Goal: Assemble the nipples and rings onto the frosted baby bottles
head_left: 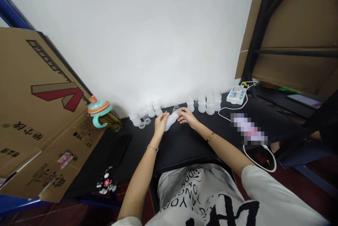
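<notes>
A frosted white baby bottle [170,122] is tilted over the black table, its neck toward the upper right. My left hand [160,123] is closed at the bottle's left side, thumb and fingers together. A small clear bit shows by its fingertips, too small to name. My right hand [188,117] grips the bottle near its neck with thumb and forefinger, the other fingers bent below. A clear cap [176,107] shows just beyond the neck; whether it is on the bottle I cannot tell. Clear rings [142,125] lie left of my left hand.
Capped bottles [210,107] stand in a group at right, frosted bottles [135,119] at left by the wall. A jug of dark liquid [107,117], a black phone [123,147] and a cardboard box [52,120] are further left. A power strip [237,95] with white cables lies right.
</notes>
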The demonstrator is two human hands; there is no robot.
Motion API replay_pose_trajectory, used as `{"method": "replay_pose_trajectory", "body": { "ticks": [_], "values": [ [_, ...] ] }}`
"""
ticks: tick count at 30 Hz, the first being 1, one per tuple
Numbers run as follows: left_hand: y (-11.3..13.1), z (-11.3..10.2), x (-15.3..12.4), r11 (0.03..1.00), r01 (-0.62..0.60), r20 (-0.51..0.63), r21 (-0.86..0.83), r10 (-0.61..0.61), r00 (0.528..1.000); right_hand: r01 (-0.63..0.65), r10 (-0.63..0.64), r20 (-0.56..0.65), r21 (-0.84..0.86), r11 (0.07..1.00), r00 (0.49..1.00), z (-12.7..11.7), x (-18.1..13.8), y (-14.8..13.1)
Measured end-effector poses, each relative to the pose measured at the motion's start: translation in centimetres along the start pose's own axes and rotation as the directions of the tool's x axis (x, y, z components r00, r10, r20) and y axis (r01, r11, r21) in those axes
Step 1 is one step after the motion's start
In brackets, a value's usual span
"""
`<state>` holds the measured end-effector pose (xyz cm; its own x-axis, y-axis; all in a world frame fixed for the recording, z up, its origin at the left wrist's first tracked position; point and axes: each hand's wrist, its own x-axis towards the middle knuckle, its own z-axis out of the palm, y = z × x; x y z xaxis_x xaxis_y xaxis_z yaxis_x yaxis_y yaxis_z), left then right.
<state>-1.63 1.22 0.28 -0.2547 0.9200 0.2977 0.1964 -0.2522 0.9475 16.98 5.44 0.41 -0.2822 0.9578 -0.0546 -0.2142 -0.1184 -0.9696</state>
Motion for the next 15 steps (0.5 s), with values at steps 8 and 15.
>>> {"method": "replay_pose_trajectory", "body": {
  "ticks": [8,15],
  "values": [
    [-0.19,-0.03,0.06,1.000,-0.008,0.010,0.021,0.008,1.000,0.002,-0.002,-0.007,-0.029,1.000,1.000,0.08,-0.05,-0.01],
    [-0.41,-0.16,0.17,0.999,-0.018,-0.033,0.028,0.018,0.999,0.065,-0.061,0.047,-0.093,0.994,0.997,0.31,0.11,0.38]
  ]
}}
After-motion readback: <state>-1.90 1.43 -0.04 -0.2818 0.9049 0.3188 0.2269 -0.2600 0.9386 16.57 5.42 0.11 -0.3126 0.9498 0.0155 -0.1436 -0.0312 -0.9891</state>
